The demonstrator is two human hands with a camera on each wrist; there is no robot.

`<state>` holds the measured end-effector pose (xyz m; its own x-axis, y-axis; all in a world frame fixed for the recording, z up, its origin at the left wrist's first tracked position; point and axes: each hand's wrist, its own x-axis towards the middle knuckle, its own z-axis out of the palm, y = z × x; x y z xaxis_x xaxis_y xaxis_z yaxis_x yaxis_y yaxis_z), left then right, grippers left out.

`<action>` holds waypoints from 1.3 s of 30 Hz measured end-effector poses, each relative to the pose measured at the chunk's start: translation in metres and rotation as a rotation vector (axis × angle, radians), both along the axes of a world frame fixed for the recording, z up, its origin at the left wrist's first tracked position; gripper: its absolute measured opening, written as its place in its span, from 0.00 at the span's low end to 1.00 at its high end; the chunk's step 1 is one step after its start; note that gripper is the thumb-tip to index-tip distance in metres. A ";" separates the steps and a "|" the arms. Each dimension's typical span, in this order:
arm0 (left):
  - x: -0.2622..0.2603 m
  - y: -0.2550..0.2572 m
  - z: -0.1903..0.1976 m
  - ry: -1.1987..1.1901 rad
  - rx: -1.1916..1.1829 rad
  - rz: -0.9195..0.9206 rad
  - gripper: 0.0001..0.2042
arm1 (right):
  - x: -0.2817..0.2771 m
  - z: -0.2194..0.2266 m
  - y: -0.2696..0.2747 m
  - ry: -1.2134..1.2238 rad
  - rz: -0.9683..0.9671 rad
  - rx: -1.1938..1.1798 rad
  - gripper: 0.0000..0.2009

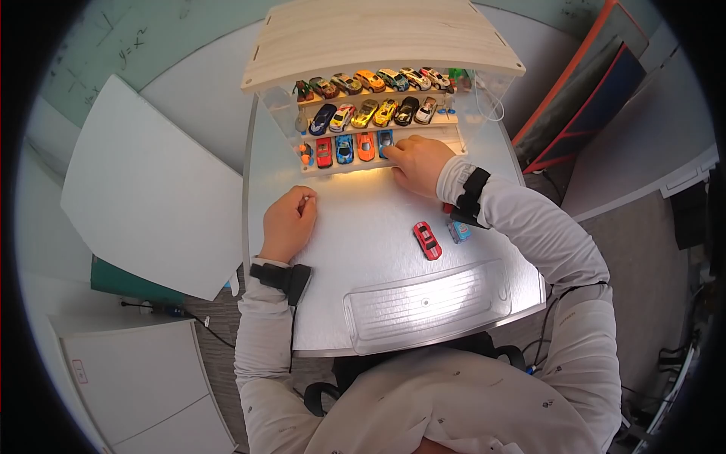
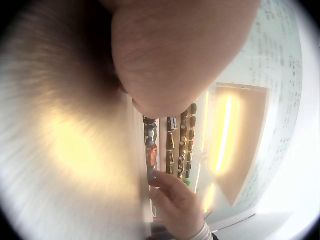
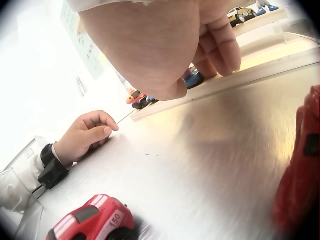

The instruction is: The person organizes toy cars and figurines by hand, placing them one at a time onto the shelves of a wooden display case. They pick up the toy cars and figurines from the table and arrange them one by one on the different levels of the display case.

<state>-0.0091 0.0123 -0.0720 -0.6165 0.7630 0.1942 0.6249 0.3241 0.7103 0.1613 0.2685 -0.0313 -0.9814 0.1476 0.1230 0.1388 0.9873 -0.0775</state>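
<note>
At the bottom tier of a wooden display rack (image 1: 340,169), the right hand (image 1: 423,165) pinches the near end of a small blue toy car (image 1: 386,139), which stands right of an orange car (image 1: 366,147). In the right wrist view the fingers of the right hand (image 3: 165,47) partly cover that blue car (image 3: 194,78). The left hand (image 1: 289,223) rests on the metal table with its fingers loosely curled and holds nothing. A red car with white stripes (image 1: 427,240) and a light-blue toy vehicle (image 1: 459,231) stand on the table below the right forearm.
Rows of toy cars (image 1: 364,113) fill the upper tiers, with small figures at the row ends. A clear ribbed tray (image 1: 426,303) lies at the near table edge. A red object (image 3: 300,160) shows beside the right wrist. Clear panels flank the rack under its wooden top (image 1: 386,38).
</note>
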 end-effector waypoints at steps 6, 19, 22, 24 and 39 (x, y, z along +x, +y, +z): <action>-0.001 0.000 -0.002 0.004 0.015 -0.004 0.06 | 0.001 0.000 0.001 -0.008 0.005 -0.005 0.11; 0.000 -0.001 -0.001 0.031 0.031 -0.020 0.05 | 0.063 0.049 0.011 0.038 -0.060 -0.229 0.19; -0.001 -0.001 -0.001 0.027 0.022 -0.016 0.05 | 0.094 0.056 0.013 -0.005 -0.024 -0.276 0.15; -0.001 -0.001 -0.003 0.015 0.014 -0.010 0.05 | 0.111 0.057 0.008 -0.020 -0.023 -0.300 0.14; -0.003 -0.002 -0.008 -0.011 0.016 0.005 0.06 | 0.098 0.045 -0.031 -0.237 0.358 -0.228 0.23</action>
<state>-0.0124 0.0101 -0.0797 -0.6223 0.7569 0.1995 0.6152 0.3152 0.7226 0.2598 0.2378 0.0133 -0.9725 -0.2072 -0.1064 -0.1665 0.9378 -0.3045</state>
